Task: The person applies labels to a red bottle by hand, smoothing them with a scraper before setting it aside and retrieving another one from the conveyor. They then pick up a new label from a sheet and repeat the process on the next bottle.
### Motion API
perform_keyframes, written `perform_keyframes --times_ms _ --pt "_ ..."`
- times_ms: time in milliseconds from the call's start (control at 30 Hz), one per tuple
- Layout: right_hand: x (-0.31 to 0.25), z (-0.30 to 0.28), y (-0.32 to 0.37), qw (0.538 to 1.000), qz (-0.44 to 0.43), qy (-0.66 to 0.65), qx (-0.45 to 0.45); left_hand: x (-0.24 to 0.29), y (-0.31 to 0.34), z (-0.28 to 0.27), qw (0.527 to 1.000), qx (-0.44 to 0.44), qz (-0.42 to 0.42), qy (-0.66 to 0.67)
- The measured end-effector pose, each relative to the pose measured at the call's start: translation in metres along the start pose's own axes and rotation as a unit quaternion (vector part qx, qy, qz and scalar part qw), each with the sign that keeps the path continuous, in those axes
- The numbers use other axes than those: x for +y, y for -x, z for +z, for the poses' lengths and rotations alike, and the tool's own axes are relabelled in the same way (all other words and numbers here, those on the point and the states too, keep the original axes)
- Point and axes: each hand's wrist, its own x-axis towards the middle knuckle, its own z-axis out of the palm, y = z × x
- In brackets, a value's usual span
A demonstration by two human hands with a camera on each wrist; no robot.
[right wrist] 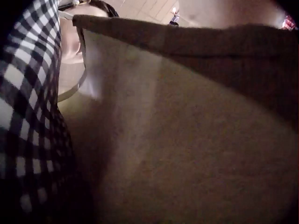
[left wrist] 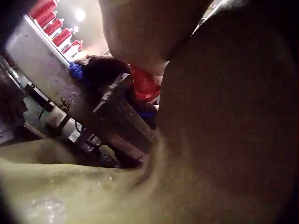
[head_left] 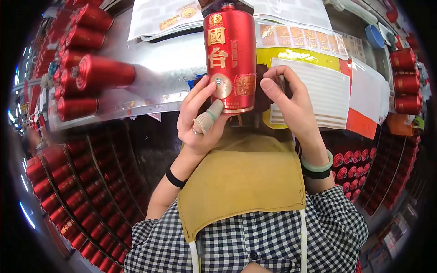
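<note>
A red bottle (head_left: 230, 50) with gold characters lies in front of the person, its base toward the apron. My left hand (head_left: 200, 120) holds it by the lower left end. One fingertip touches a round gold emblem (head_left: 223, 91) bearing a small green mark, and a finger in a knitted sleeve (head_left: 207, 119) rests near the base. To the right of the bottle, apart from it, is my right hand (head_left: 293, 98), index finger bent and thumb tip close to it; nothing shows held between them. Dark cloth (head_left: 260, 93) lies under the bottle. Both wrist views are largely blocked by apron and skin.
Several red bottles (head_left: 104, 73) lie at the table's left, more (head_left: 406, 84) at the far right. Sheets of gold labels (head_left: 300, 38) and a white striped sheet (head_left: 312, 93) are on the right. Racks of red bottles (head_left: 77, 200) stand below on both sides.
</note>
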Motion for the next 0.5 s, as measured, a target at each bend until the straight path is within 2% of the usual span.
perform_keyframes --times_ms 33,100,133,200,233,333,367,433,500 --pt "-0.001 0.003 0.002 1.0 0.0 0.005 -0.004 -0.001 0.001 -0.001 1.0 0.0 -0.001 -0.001" --pt "-0.002 0.009 0.004 1.0 -0.001 0.01 -0.011 -0.003 0.001 -0.004 0.997 -0.003 0.067 -0.04" --pt "-0.003 0.01 0.004 1.0 0.003 0.012 -0.011 -0.002 0.0 -0.005 0.997 -0.002 0.066 -0.041" --pt "-0.003 0.011 0.004 1.0 0.007 0.015 -0.011 0.002 -0.001 -0.008 0.983 -0.015 0.11 -0.146" --pt "-0.003 0.01 0.003 1.0 0.006 0.002 -0.007 0.002 0.006 -0.004 0.988 -0.006 0.068 -0.139" --pt "-0.003 0.01 0.002 1.0 0.008 -0.03 -0.005 0.009 0.005 0.002 0.986 0.008 0.04 -0.159" --pt "-0.004 0.009 0.003 0.999 0.011 -0.049 -0.006 0.012 0.002 -0.001 0.986 0.008 0.041 -0.159" --pt "-0.006 0.006 0.004 0.998 0.016 -0.064 -0.007 0.016 -0.005 -0.008 0.97 -0.063 0.11 -0.207" --pt "-0.008 0.005 0.004 0.997 0.022 -0.08 -0.007 0.018 -0.008 -0.004 0.977 -0.059 0.105 -0.176"
